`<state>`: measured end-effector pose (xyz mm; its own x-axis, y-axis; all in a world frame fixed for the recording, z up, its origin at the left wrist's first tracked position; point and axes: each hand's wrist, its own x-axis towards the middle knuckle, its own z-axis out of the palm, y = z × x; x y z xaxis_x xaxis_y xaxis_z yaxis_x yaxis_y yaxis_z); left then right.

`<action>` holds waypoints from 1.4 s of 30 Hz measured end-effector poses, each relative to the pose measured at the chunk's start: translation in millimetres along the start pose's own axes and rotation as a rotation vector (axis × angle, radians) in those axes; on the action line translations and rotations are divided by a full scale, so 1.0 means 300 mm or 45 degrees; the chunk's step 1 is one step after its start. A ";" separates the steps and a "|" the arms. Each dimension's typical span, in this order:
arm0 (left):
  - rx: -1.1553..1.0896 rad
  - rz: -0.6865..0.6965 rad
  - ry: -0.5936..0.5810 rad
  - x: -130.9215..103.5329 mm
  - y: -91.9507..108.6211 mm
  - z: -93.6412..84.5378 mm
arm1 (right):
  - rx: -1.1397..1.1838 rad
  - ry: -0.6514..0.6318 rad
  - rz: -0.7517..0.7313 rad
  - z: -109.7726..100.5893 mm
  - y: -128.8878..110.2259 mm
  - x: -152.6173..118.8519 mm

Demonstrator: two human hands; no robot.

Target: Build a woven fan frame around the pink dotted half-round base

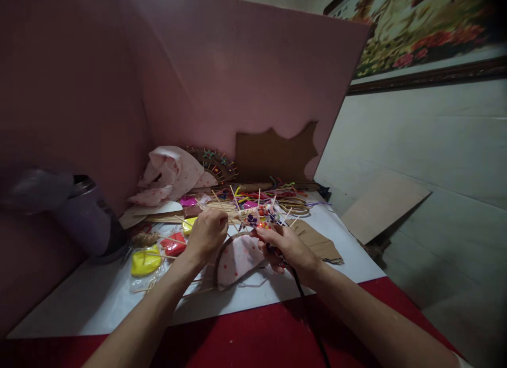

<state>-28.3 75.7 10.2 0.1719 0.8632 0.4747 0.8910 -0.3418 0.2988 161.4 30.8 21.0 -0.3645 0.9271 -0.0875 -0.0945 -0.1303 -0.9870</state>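
Observation:
Fingers closed in a fist-like pinch, my left hand (208,232) is above the left end of a half-round craft piece; what it pinches is hidden. My right hand (283,246) is wrapped round a flower-patterned glue gun (249,217) with a small red light and a black cord (303,299) hanging down. Its tip points left, toward my left hand. Below both hands stands the half-round piece, a brown cardboard rim over white cloth with red dots (237,260). Thin wooden sticks (235,197) poke up around the gun, partly hidden by it.
Yellow (146,261) and red (173,244) clay packets lie at left, near a purple bottle (91,220). Dotted cloth (170,172), a decorated cardboard arch (216,162) and cut cardboard (273,157) stand behind. Corrugated cardboard (315,240) lies at right. Pink panels enclose the back and left.

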 end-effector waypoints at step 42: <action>0.126 -0.012 -0.072 0.003 0.012 -0.008 | -0.056 0.074 0.053 0.025 0.042 0.078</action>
<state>-26.1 74.2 13.7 0.1845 0.8868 0.4237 0.9293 -0.2977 0.2184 144.7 48.3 7.7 -0.3124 0.9403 -0.1347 -0.0396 -0.1546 -0.9872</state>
